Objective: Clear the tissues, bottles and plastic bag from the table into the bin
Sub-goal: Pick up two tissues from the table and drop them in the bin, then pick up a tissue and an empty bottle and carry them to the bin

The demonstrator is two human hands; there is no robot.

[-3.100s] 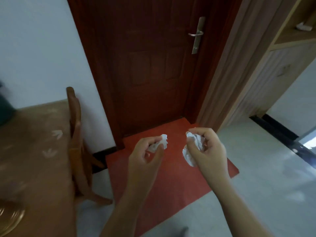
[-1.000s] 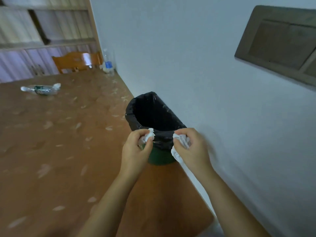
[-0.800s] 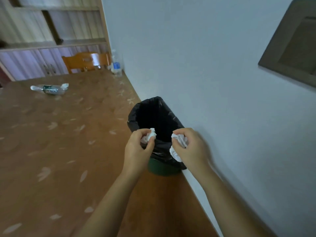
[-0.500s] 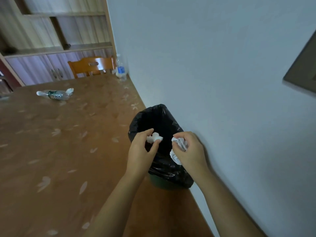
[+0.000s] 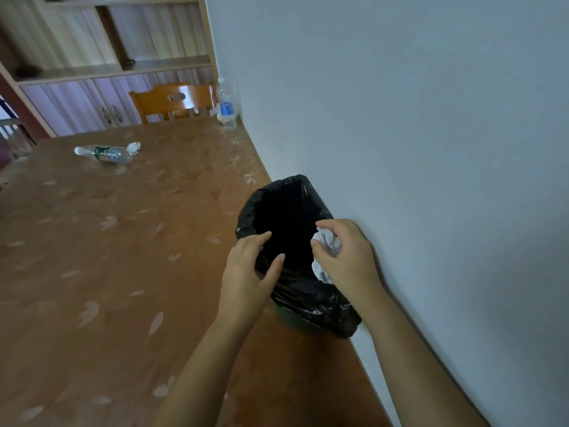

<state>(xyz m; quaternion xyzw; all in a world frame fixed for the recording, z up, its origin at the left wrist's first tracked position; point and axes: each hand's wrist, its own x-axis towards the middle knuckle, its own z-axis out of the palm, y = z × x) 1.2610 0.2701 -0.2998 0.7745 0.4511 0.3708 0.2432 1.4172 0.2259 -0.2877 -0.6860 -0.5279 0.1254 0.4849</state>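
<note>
The left hand's tissue is gone: half a second ago a small white wad sat pinched between thumb and fingers over the bin (image 5: 288,208), and now that left hand (image 5: 249,272) is empty, thumb and fingers spread in a loose curve above the black liner's mouth, touching nothing I can make out. The right hand (image 5: 345,254) has stayed put and keeps its own crumpled tissue (image 5: 326,245) bunched in curled fingers, right over the near rim, part of it trailing down below the palm.

Count it up: one tissue in hand, one more tissue wad (image 5: 134,146) out on the table (image 5: 92,257), touching the end of a lying bottle (image 5: 104,153). Two bottles in all, that one on its side well away to the left, and an upright bottle (image 5: 226,106) with a blue label at the far corner against the wall (image 5: 415,149). One bin, green under its black bag (the inside is too dark to see anything in it), standing on the table just beside the wall. A wooden chair (image 5: 172,101) sits behind the far edge, cabinets (image 5: 77,103) beyond.
</note>
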